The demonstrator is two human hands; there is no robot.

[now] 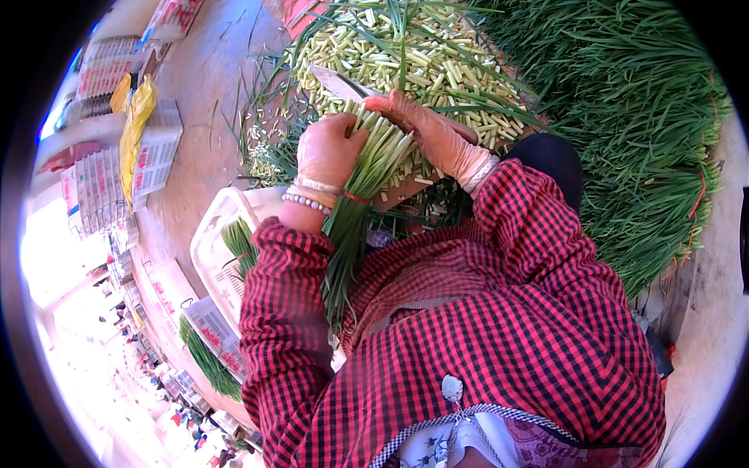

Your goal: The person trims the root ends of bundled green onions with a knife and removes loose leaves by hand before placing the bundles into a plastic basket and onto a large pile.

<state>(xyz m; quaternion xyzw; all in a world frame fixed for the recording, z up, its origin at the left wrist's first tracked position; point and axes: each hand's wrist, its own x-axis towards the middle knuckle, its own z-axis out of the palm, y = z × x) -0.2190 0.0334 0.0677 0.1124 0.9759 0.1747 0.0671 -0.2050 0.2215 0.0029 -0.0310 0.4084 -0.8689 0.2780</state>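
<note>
My left hand [326, 152] is closed around a bunch of garlic chives [376, 156], whose pale cut ends point up and away from me. A red band [357, 198] ties the bunch below the grip, and the green leaves hang down toward my lap. In my right hand [438, 140] is a knife [337, 83]; its broad blade reaches left, just beyond the stalk ends, and the hand covers most of its handle. Past both hands lies a heap of short, pale cut stalk pieces [437, 58], with some loose green leaves across it.
A large pile of green chives [601, 101] fills the right side, with red-tied bunches along its edge. On my left stands a white plastic basket [204, 234] with a chive bunch [238, 242] inside. Printed crates [160, 148] and a yellow bag [137, 132] are farther left.
</note>
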